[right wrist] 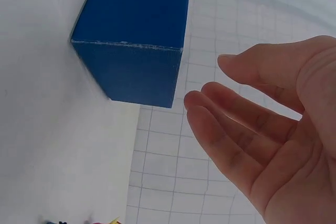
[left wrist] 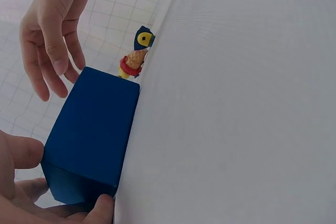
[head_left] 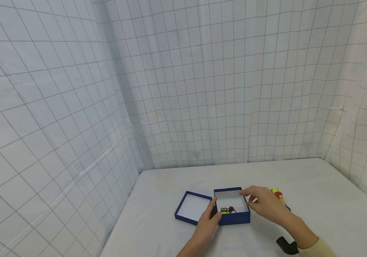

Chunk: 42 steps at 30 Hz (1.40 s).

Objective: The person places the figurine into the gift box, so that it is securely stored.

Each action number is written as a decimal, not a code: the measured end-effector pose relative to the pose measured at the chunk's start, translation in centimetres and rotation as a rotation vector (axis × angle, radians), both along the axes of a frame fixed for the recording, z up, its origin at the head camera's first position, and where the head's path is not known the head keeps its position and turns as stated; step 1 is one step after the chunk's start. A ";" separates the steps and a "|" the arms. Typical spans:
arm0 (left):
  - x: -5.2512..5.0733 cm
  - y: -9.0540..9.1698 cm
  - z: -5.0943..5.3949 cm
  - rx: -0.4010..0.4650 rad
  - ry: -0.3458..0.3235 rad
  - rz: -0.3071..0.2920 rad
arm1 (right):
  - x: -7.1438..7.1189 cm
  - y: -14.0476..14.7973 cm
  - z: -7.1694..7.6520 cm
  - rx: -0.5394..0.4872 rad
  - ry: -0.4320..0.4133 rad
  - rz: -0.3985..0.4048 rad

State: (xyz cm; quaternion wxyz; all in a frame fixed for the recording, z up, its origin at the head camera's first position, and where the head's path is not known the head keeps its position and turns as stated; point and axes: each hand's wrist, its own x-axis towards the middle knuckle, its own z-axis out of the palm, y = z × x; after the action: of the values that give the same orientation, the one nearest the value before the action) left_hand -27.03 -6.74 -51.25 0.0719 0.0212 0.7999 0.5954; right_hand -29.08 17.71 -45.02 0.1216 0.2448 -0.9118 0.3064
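Observation:
A blue box (head_left: 234,218) with a white inside stands uncovered on the table. Inside it, near the front wall, are a small yellow figure with goggle eyes (head_left: 224,210) and a small brown item (head_left: 231,209). My left hand (head_left: 206,224) grips the box's left side, its thumb and fingers around the end in the left wrist view. Just above the box's right edge hovers my right hand (head_left: 262,201). Its fingers are loosely bent and hold nothing, apart from the blue wall in the right wrist view.
Left of the box lies a shallow blue-rimmed lid (head_left: 193,207), white side up. Beyond my right hand are small toys, one yellow and red with an ice-cream cone (left wrist: 135,60), another blue and yellow (left wrist: 143,38). Gridded white sheets (head_left: 196,89) hang around the table (head_left: 157,182).

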 end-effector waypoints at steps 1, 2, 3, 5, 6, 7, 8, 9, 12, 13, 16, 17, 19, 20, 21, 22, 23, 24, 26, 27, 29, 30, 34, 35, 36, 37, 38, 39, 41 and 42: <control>0.0 0.0 -0.1 0.002 -0.001 0.001 | 0.1 0.2 -0.1 -0.006 0.000 -0.009; -0.1 0.0 -0.2 0.006 0.000 -0.001 | 0.2 0.5 -0.1 -0.015 0.003 -0.008; -0.1 0.0 -0.3 0.010 -0.002 -0.002 | 0.4 0.8 -0.1 -0.025 0.010 -0.007; -0.1 0.0 -0.3 0.014 0.000 -0.004 | 0.5 1.3 -0.3 -0.041 0.018 -0.008; -0.1 0.1 -0.3 0.017 -0.003 -0.003 | 0.6 1.5 -0.4 -0.044 0.018 -0.016; 0.0 0.1 -0.2 0.018 -0.008 -0.001 | 0.6 1.8 -0.4 -0.045 0.024 -0.021; 0.0 0.1 -0.2 0.019 -0.013 0.001 | 0.6 2.0 -0.5 -0.040 0.032 -0.028; 0.0 0.1 -0.1 0.020 -0.020 0.004 | 0.7 2.3 -0.6 -0.033 0.037 -0.041; 0.1 0.2 0.0 0.027 -0.040 0.015 | 0.7 3.1 -1.0 -0.005 0.052 -0.082; 0.1 0.2 0.0 0.029 -0.043 0.016 | 0.8 3.3 -1.0 -0.004 0.056 -0.091; 0.1 0.2 0.0 0.034 -0.048 0.017 | 0.9 4.2 -1.3 0.007 0.070 -0.113; 0.1 0.2 0.0 0.033 -0.047 0.017 | 0.9 4.5 -1.4 0.009 0.073 -0.119; 0.1 0.2 0.0 0.035 -0.050 0.018 | 0.9 5.0 -1.6 0.015 0.081 -0.134; 0.1 0.2 0.0 0.033 -0.049 0.019 | 0.9 5.2 -1.6 0.019 0.082 -0.141; 0.1 0.2 0.0 0.030 -0.046 0.020 | 0.9 5.4 -1.7 0.018 0.080 -0.148; 0.1 0.2 0.0 0.029 -0.046 0.020 | 0.8 5.6 -1.7 0.019 0.076 -0.152; 0.0 0.2 0.0 0.029 -0.047 0.022 | 0.8 5.8 -1.7 0.022 0.068 -0.161; 0.0 0.2 0.0 0.029 -0.046 0.021 | 0.8 6.0 -1.7 0.019 0.061 -0.166; 0.1 0.1 0.0 0.026 -0.040 0.019 | 0.8 6.4 -1.8 0.013 0.045 -0.172; 0.0 0.1 -0.1 0.026 -0.037 0.018 | 0.8 6.6 -1.8 0.014 0.042 -0.174; 0.0 0.1 -0.1 0.027 -0.032 0.016 | 0.8 7.0 -1.9 0.012 0.046 -0.168; 0.0 0.1 -0.1 0.023 -0.028 0.016 | 0.8 7.2 -2.0 0.009 0.048 -0.160; 0.0 0.1 0.0 0.021 -0.023 0.015 | 0.7 8.0 -2.4 -0.001 0.026 -0.132; -0.1 0.1 0.0 0.021 -0.024 0.014 | 0.6 8.1 -2.5 -0.008 0.006 -0.127; -0.1 0.1 -0.1 0.021 -0.023 0.013 | 0.6 8.3 -2.5 -0.015 -0.022 -0.128; -0.1 0.1 -0.1 0.023 -0.024 0.011 | 0.6 8.5 -2.6 -0.024 -0.047 -0.122; -0.1 0.1 -0.1 0.025 -0.022 0.008 | 0.6 8.6 -2.7 -0.032 -0.074 -0.114; -0.1 0.1 -0.2 0.025 -0.022 0.007 | 0.5 8.8 -2.8 -0.038 -0.097 -0.105; -0.2 0.0 -0.2 0.023 -0.020 0.004 | 0.5 9.2 -3.0 -0.050 -0.141 -0.093; -0.2 0.0 -0.3 0.022 -0.019 0.002 | 0.5 9.4 -3.1 -0.051 -0.158 -0.090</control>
State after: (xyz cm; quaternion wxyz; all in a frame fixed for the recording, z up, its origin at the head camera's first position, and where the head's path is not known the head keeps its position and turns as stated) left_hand -27.25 -6.73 -51.54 0.0786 0.0156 0.7927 0.6044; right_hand -28.62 27.09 -48.13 0.0693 0.1754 -0.9205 0.3421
